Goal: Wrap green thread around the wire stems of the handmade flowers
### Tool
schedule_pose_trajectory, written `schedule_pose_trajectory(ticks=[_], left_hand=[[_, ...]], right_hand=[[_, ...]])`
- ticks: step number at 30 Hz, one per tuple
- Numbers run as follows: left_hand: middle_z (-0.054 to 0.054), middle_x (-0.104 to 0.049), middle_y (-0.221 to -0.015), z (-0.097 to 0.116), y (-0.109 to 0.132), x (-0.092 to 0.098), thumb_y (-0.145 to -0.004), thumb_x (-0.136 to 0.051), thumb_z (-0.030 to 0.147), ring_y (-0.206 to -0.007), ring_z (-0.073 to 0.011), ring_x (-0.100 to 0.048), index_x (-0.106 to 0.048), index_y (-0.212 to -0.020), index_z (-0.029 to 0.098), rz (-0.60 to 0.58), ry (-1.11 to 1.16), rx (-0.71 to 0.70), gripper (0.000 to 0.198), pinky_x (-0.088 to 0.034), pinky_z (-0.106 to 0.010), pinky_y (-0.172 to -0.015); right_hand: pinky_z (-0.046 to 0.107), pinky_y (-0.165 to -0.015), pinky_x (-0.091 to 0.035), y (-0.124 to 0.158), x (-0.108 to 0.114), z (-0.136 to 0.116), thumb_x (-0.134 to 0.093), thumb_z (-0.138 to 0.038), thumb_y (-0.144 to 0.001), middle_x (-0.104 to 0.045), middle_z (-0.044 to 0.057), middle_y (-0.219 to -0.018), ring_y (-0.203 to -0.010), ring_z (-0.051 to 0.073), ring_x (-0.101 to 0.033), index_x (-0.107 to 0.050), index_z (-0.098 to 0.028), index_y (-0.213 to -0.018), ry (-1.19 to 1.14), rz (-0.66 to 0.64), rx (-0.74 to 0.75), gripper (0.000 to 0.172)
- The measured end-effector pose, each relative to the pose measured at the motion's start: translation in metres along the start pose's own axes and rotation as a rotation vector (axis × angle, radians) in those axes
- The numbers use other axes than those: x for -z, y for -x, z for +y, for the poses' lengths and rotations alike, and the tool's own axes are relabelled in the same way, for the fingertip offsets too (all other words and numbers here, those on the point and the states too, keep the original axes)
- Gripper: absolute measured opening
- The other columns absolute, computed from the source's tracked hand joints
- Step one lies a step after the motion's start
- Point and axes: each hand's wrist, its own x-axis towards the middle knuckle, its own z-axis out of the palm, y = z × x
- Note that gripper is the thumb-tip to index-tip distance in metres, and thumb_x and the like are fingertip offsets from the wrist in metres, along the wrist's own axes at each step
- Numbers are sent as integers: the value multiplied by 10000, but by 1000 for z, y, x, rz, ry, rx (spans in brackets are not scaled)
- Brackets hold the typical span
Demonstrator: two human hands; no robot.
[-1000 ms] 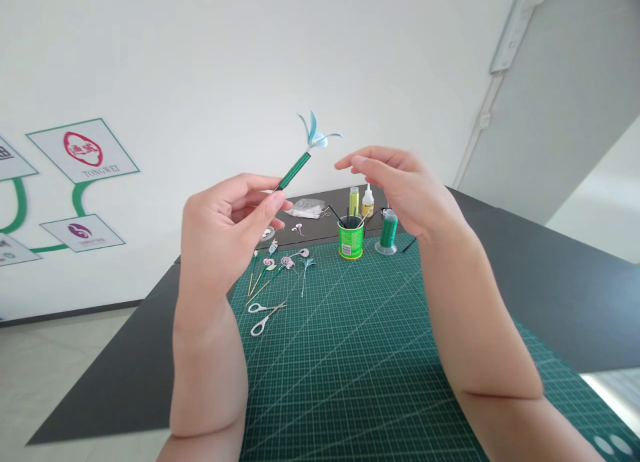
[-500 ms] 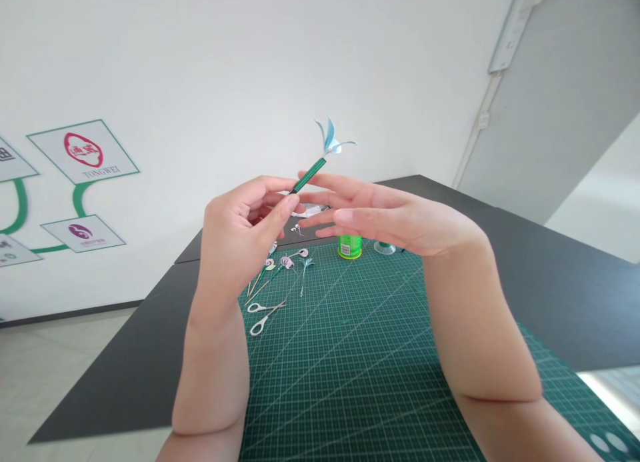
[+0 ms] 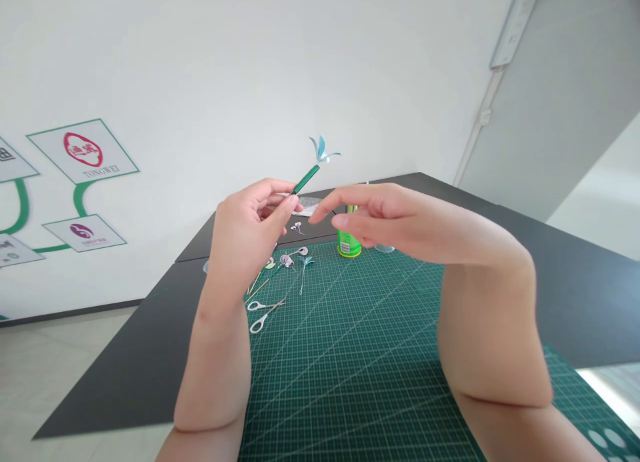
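Observation:
My left hand (image 3: 250, 225) pinches the lower end of a green-wrapped stem (image 3: 305, 179) that slants up to the right and ends in a small pale blue paper flower (image 3: 323, 149). My right hand (image 3: 373, 217) hovers just right of the left, fingers stretched toward the stem and loosely curved, holding nothing that I can see. Both hands are raised above a green cutting mat (image 3: 360, 355).
On the mat lie small scissors (image 3: 264, 314) and several finished paper flowers on stems (image 3: 285, 263). A green cup (image 3: 349, 243) stands behind my right hand, partly hidden. The mat rests on a black table (image 3: 575, 275) against a white wall.
My right hand has come down and to the left, close to the stem. The left hand and flower shifted slightly right and lower. The cup and spool are now mostly hidden by the right hand.

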Motion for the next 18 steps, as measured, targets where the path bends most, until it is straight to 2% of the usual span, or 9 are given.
schedule_pose_trajectory(ticks=[2, 4, 6, 8, 14, 18], left_hand=[[-31, -791, -846, 0, 1, 1, -891, -655, 309, -611, -153, -680, -745, -1093, 223, -107, -8, 28, 237, -528, -248, -529], [-17, -787, -815, 2, 2, 2, -899, -635, 316, -615, -158, -684, -738, -1101, 234, -274, -19, 54, 241, -521, -249, -526], [-7, -780, -785, 4, 4, 3, -907, -612, 320, -604, -160, -681, -738, -1047, 237, -436, -45, 49, 205, -501, -250, -510], [-3, -774, -769, 5, 6, 3, -908, -603, 327, -589, -159, -678, -735, -950, 236, -535, -81, -3, 166, -489, -256, -510], [49, -755, -748, 11, 8, 3, -903, -622, 302, -631, -143, -680, -698, -848, 256, -716, -157, -153, 104, -485, -256, -584], [67, -720, -695, 16, 13, 10, -930, -620, 290, -597, -125, -656, -689, -850, 259, -742, -149, -214, 110, -475, -244, -592]], right_hand=[[276, -519, -317, 5, 0, -3, -561, -379, -1002, -604, 23, -728, -594, 111, -467, -776, -218, -1024, 41, 18, 66, 269], [288, -495, -291, 11, 0, -7, -589, -393, -988, -604, 22, -707, -564, 106, -427, -790, -214, -919, 59, 62, 126, 278], [300, -471, -271, 17, 0, -12, -616, -391, -973, -599, 16, -672, -540, 105, -397, -791, -220, -850, 66, 128, 167, 274], [320, -451, -262, 21, -1, -17, -632, -384, -963, -584, 15, -633, -526, 116, -389, -789, -237, -802, 67, 191, 195, 268], [383, -468, -298, 16, -1, -15, -678, -455, -917, -553, 37, -594, -543, 178, -412, -807, -275, -902, 36, 400, 176, 222], [344, -474, -238, 2, 1, -2, -668, -445, -932, -471, 6, -560, -510, 133, -301, -818, -214, -964, 36, 495, 177, 277]])
